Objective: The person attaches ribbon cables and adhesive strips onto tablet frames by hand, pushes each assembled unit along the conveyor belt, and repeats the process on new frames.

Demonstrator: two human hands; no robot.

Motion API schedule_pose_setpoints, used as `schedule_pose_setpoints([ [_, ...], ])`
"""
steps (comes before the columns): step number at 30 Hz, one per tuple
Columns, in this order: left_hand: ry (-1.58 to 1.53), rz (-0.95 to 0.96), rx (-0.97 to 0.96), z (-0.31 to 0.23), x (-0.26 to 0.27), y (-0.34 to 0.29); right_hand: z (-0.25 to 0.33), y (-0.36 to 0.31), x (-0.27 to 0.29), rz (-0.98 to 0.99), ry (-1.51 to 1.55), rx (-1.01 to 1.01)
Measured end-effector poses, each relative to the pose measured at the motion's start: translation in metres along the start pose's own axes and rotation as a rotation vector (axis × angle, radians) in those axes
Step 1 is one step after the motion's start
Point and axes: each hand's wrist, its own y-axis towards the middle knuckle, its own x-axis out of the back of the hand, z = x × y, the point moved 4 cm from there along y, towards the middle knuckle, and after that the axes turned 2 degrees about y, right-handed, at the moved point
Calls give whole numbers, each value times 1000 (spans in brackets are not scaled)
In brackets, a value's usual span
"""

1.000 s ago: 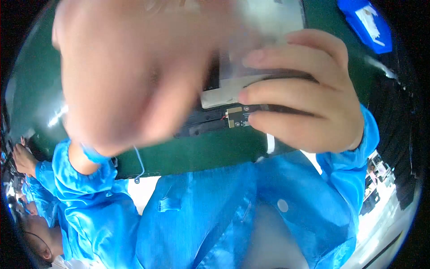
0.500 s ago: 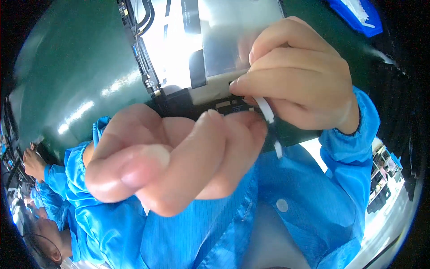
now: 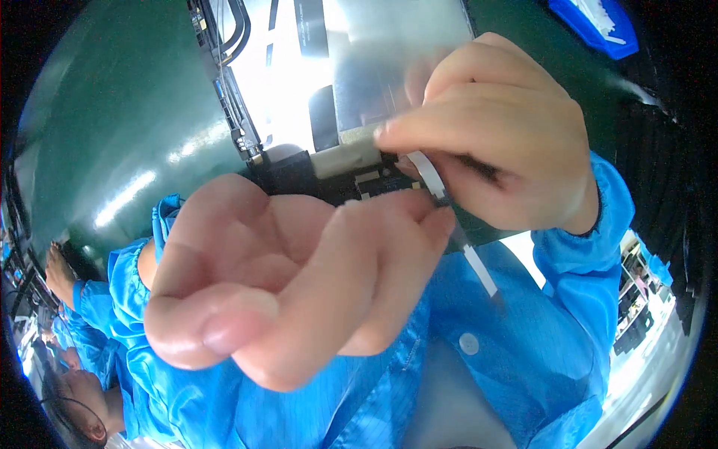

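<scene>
A narrow flat strip [image 3: 429, 176], white in parts with darker sections between, runs between my hands; what kind of strip it is I cannot make out. My right hand [image 3: 508, 135] is closed, its thumb and forefinger pinching the strip's upper end. Curled in the foreground, my left hand [image 3: 299, 269] grips the strip between fingertips at its right side, and the lower end hangs free past them. Behind both hands lies an opened electronic device [image 3: 374, 82] with a shiny silver surface and black bands. Its dark circuit board [image 3: 378, 182] shows along the near edge, partly hidden by my fingers.
A blue tray [image 3: 617, 45] with white strips inside stands at the far right of the green work surface [image 3: 120, 112]. Black cables [image 3: 239, 34] run along the device's left side. Another person [image 3: 82, 396] in blue sits at the left, a hand [image 3: 58, 275] on the bench.
My left hand has shifted slightly down, and more of the strip's lower end shows beyond its fingertips. My right forefinger has straightened a little over the device's edge.
</scene>
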Motion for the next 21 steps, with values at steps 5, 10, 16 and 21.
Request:
schedule_pose_setpoints([
  [5,-10,-1,-8,3,-4,1,-5,-2,12,125,114,-58],
  [10,-20,5,-2,4,-6,3,-1,7,18,123,168,23],
  [16,-10,-84,-35,10,-7,6,0,8,16,109,174,8],
  [21,-534,134,-106,26,7,29,-15,-14,37,-118,193,-329],
])
